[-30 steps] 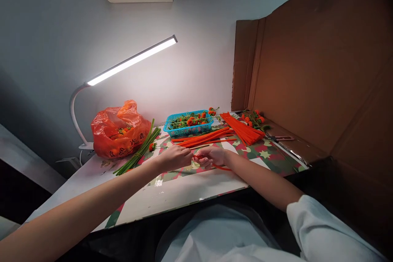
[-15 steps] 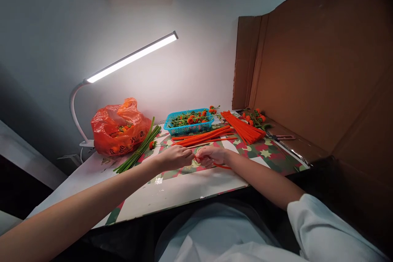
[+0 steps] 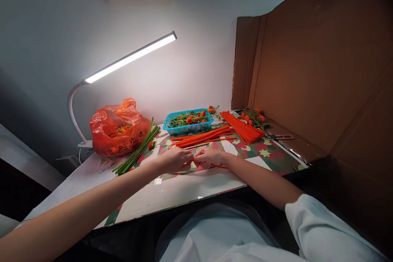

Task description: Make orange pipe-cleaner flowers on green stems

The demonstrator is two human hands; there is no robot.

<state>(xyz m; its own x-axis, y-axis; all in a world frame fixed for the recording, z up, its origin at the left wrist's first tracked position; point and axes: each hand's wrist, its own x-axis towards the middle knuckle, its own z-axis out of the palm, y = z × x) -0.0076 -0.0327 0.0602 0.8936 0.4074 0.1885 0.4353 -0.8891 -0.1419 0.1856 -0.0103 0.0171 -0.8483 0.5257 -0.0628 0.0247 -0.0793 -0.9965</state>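
My left hand (image 3: 177,159) and my right hand (image 3: 209,156) meet low over the front of the table, fingertips pinched close together. An orange pipe cleaner (image 3: 220,166) runs through their grip, one length showing beneath my right hand. What the fingertips do to it is mostly hidden. Just beyond my hands lies a thin tan stick (image 3: 199,145). Behind it is a loose pile of orange pipe cleaners (image 3: 204,136), with a thick bundle of orange pipe cleaners (image 3: 242,127) to its right. A single orange pompom flower (image 3: 152,145) rests left of them.
At the back stands a blue basket (image 3: 175,131) of orange flowers. An orange plastic bag (image 3: 102,131), green stems (image 3: 139,149) and a lit lamp (image 3: 132,57) are on the left. Right are more flowers (image 3: 253,118), a cutter (image 3: 284,137) and a tall cardboard wall (image 3: 307,69).
My right hand has turned over, its knuckles now more on top, and its fingers have shifted along the pipe cleaner. My left hand stays almost in place, fingers slightly lower.
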